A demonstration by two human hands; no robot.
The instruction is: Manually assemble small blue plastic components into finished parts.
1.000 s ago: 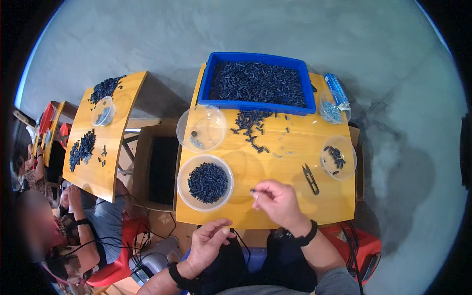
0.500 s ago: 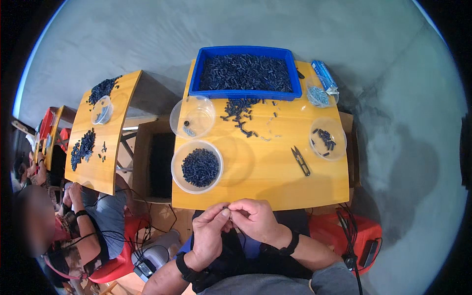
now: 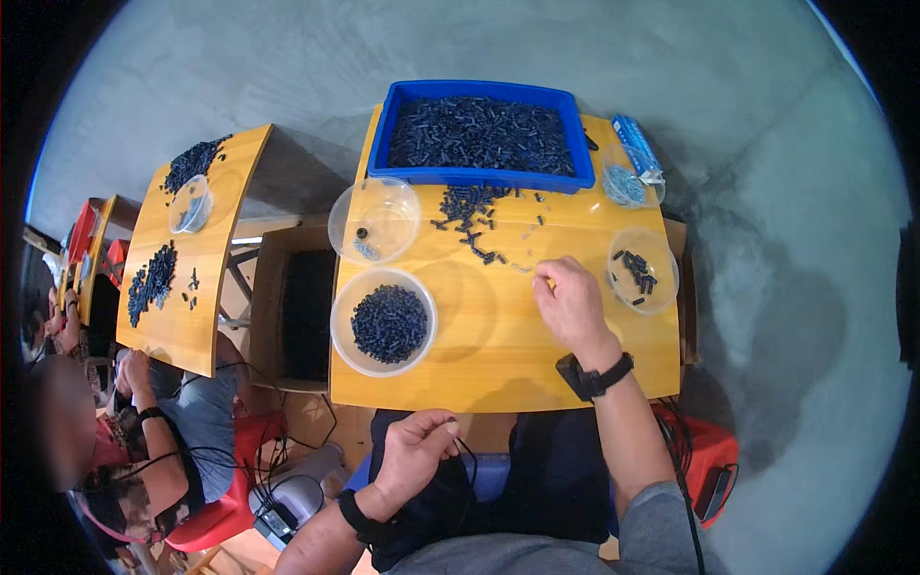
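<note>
Pinching a small dark piece [image 3: 451, 419] at the bench's [image 3: 498, 369] near edge: left hand [image 3: 414, 452]. Right hand [image 3: 575, 305], fingers curled over mid-bench — grasp cannot be told. Round bowl [image 3: 383, 370] by the near-left corner well stocked, presumably finished pieces; far-edge blue tray [image 3: 479, 176] heaped — much apparently left.

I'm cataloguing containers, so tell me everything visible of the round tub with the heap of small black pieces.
The round tub is open, pale and translucent, apparently plastic, with a circular rim. It stands upright at the left edge of the yellow table, a broad heap of small black pieces covering most of its bottom. Neither the left hand nor the right hand touches it. A clear tub stands just beyond it; whether they touch is unclear.
</note>
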